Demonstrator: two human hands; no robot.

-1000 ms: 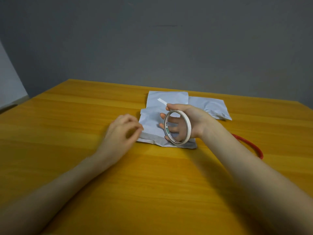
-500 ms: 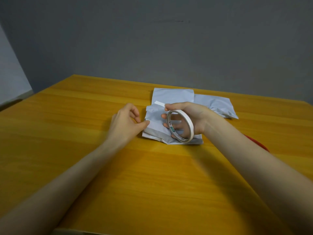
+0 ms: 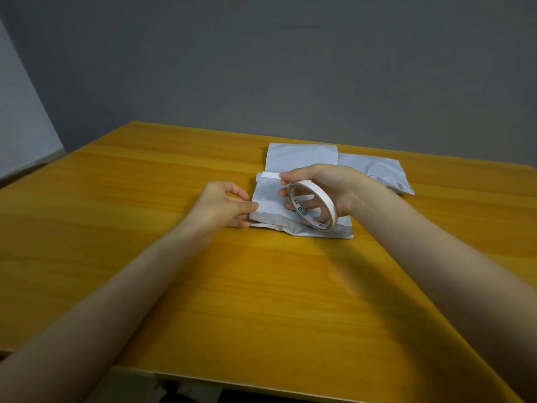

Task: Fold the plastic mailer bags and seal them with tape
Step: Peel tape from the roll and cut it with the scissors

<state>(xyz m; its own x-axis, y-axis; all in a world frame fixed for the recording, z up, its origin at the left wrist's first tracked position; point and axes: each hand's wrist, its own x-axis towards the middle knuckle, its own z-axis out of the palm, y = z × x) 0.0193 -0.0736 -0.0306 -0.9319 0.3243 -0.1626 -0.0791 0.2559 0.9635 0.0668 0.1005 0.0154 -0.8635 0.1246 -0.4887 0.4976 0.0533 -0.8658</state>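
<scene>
My left fingers (image 3: 247, 205) are closed in a pinch on the left edge of the folded mailer bag (image 3: 271, 210), thumb on top, pinning it to the table (image 3: 261, 286). My right hand (image 3: 328, 184) is curled round the tape roll (image 3: 321, 194), other fingertips showing through its hole, while thumb and forefinger nip the free tape end (image 3: 268, 175) just above the bag's far edge. The bag lies flat, past the middle of the table towards the far edge. As I judge it, the risk is in laying the strip: the loose end could curl onto itself or cling to my fingers, or land skewed across the fold. The plastic looks slick, so if my left hand (image 3: 223, 206) slackens, the fold may spring open or the bag slide on the table as the tape pulls. Two more mailer bags (image 3: 302, 154) lie flat just behind, between this one and the far edge, close enough for a stray sticky end to catch them. The roll and right hand cover the bag's right half, so I cannot see the seam there.
</scene>
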